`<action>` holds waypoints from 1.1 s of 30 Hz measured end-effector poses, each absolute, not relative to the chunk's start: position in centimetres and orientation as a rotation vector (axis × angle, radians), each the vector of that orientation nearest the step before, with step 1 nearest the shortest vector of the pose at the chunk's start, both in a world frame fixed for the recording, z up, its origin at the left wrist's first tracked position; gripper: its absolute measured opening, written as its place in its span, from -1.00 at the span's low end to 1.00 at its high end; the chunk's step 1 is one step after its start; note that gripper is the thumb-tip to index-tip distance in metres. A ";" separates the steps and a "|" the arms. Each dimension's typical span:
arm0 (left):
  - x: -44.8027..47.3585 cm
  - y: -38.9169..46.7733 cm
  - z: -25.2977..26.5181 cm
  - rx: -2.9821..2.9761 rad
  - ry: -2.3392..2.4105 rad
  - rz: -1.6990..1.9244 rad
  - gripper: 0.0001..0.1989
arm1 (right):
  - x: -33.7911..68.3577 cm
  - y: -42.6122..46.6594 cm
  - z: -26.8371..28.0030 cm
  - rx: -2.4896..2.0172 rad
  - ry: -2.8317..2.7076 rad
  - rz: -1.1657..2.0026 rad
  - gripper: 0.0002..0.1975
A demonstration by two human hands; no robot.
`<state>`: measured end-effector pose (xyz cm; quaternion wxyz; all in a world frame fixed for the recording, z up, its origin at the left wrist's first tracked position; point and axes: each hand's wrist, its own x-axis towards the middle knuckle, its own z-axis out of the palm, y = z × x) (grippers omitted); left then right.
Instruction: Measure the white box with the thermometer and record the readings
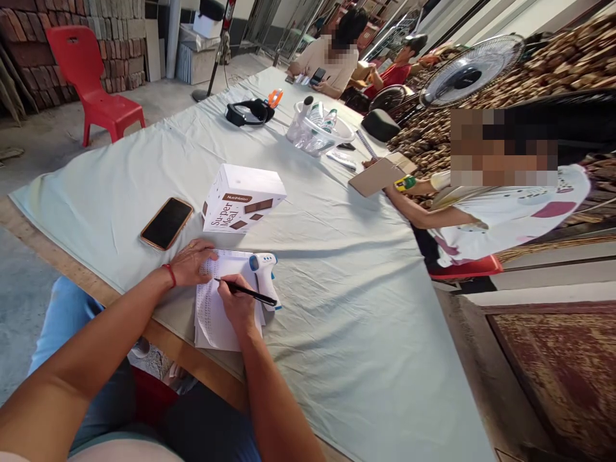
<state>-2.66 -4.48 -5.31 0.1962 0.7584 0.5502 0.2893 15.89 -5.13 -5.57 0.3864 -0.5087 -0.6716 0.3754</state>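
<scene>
My right hand (238,305) grips a black pen (255,295), its tip on the upper part of a written sheet of paper (216,330). Handwriting in rows covers the sheet's left side. My left hand (192,262), with a red band at the wrist, rests its fingers loosely on the paper's upper left edge and holds nothing. A white and blue infrared thermometer (266,279) lies at the paper's right side, just beyond my right hand. Behind the paper stands a white Super Meal box (240,202). A phone (166,222) with a dark screen lies left of it.
Farther along the cloth-covered table (366,333) are a black headset-like device (248,112) and a clear tub (320,135) of bottles. One person (510,205) at the right holds a cardboard-coloured board (378,176). Other people sit beyond. A fan (469,74) and red chair (96,96) stand nearby.
</scene>
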 end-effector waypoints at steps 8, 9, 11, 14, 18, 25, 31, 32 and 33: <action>-2.5 -4.5 -5.0 2.119 1.546 0.787 -0.61 | 15.8 -5.1 -5.7 -1.298 -1.699 0.962 -0.80; -2.5 -4.6 -5.0 2.118 1.546 0.788 -0.61 | 15.8 -5.1 -5.7 -1.302 -1.704 0.957 -0.80; -2.5 -4.6 -4.9 2.115 1.547 0.792 -0.61 | 15.8 -5.1 -5.7 -1.299 -1.714 0.949 -0.80; -2.5 -4.6 -4.9 2.110 1.547 0.793 -0.60 | 15.9 -5.1 -5.7 -1.288 -1.725 0.949 -0.81; -2.6 -4.6 -5.0 2.103 1.528 0.833 -0.60 | 15.9 -5.1 -5.8 -1.304 -1.729 0.933 -0.84; -2.6 -4.5 -5.1 2.101 1.529 0.823 -0.60 | 15.8 -5.1 -5.6 -1.314 -1.700 0.929 -0.82; -2.6 -4.5 -5.1 2.092 1.526 0.832 -0.61 | 15.9 -5.0 -5.6 -1.318 -1.733 0.905 -0.84; -2.6 -4.5 -5.1 2.089 1.527 0.835 -0.61 | 15.9 -5.0 -5.7 -1.313 -1.732 0.902 -0.85; -2.6 -4.5 -5.1 2.087 1.529 0.836 -0.61 | 15.9 -5.0 -5.7 -1.308 -1.728 0.897 -0.85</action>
